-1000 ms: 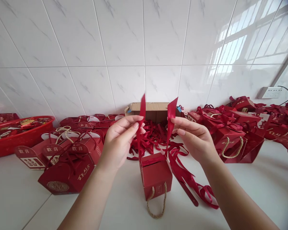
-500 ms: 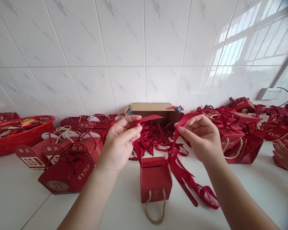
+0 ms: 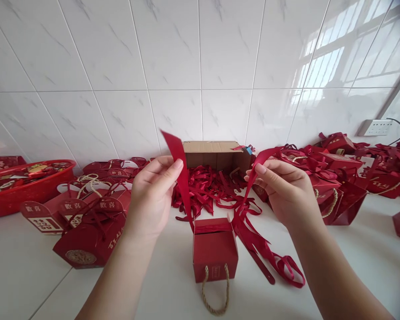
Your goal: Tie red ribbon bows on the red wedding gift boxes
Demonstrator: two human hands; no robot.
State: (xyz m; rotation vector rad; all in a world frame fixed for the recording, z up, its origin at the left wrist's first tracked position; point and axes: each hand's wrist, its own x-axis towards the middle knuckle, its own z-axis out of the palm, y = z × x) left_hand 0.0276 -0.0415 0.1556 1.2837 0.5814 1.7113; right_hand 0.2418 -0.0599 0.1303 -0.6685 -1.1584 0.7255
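A small red gift box point(image 3: 215, 251) with a twisted rope handle point(image 3: 216, 311) stands on the white table between my forearms. Red ribbon point(image 3: 183, 186) rises from the box's left side to my left hand point(image 3: 151, 195), pinched between thumb and fingers, its cut end sticking up. My right hand point(image 3: 285, 191) pinches ribbon too, at the right; this length runs down toward the box's right side. Loose ribbons point(image 3: 270, 255) lie on the table right of the box. Whether both hands hold one single ribbon is hard to tell.
Behind the box, a cardboard carton point(image 3: 213, 146) lies open with a heap of red ribbons point(image 3: 203, 186). Finished-looking red boxes point(image 3: 90, 240) stand at left, beside a red basin point(image 3: 26, 191) of wrapped sweets. More red boxes point(image 3: 340, 169) crowd the right, below a power strip point(image 3: 375, 128).
My hands have moved apart, the left to the left and the right slightly rightward. The left ribbon end now points upward. Another person's hand at the far right has left the view.
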